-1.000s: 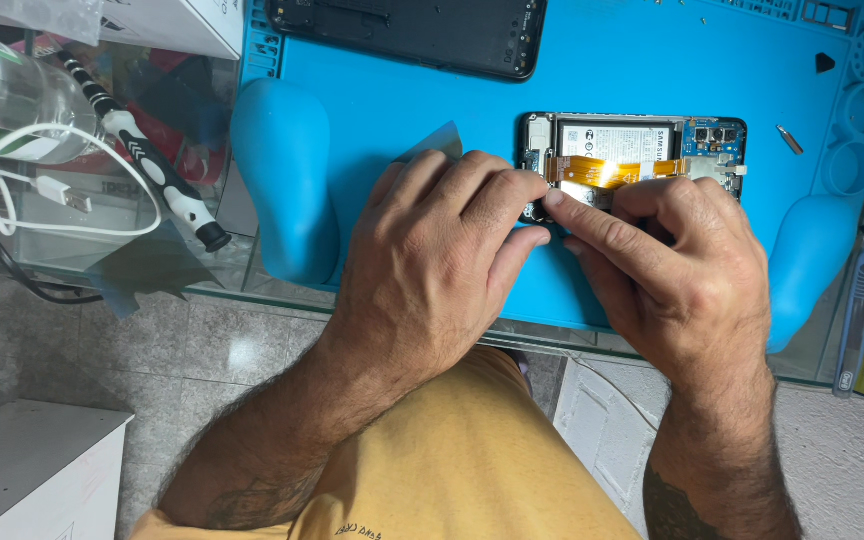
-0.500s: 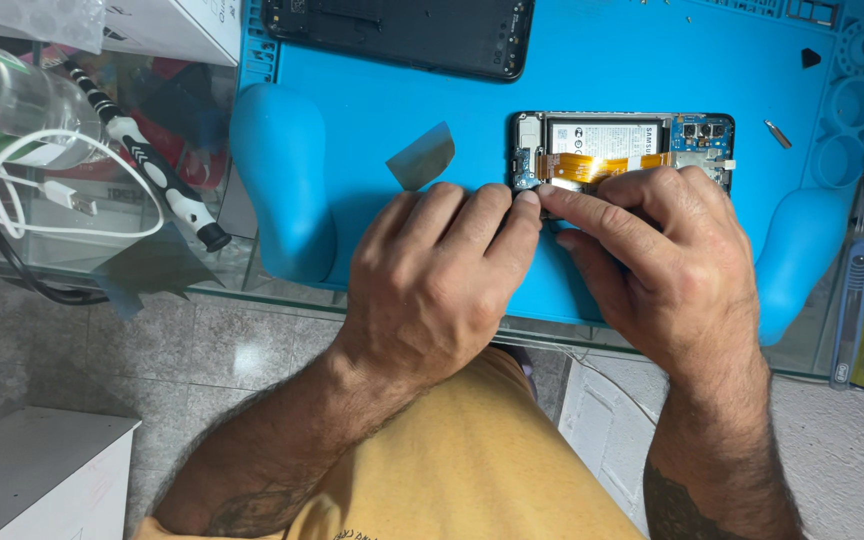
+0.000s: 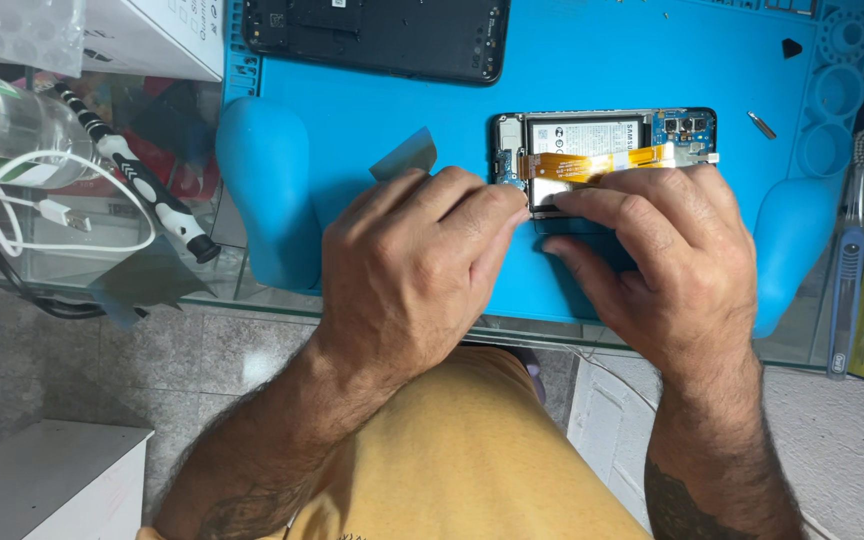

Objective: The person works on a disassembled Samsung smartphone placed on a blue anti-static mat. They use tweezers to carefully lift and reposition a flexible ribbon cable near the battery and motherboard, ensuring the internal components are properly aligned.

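Both hands have slid down the opened phone [image 3: 607, 150] on the blue mat [image 3: 572, 70]: left hand [image 3: 417, 265] pinches at its lower corner, right hand [image 3: 662, 265] presses fingers flat on it.

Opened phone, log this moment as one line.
left hand fingertips on opened phone | right hand steadies it | blue mat

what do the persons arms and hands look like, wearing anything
Both hands, left hand and right hand, are bare: no gloves, rings or watch in view. The forearms are bare and hairy, with no sleeves reaching them. A dark tattoo shows on the right forearm, and fainter dark marking low on the left forearm. A mustard-yellow shirt covers the torso.
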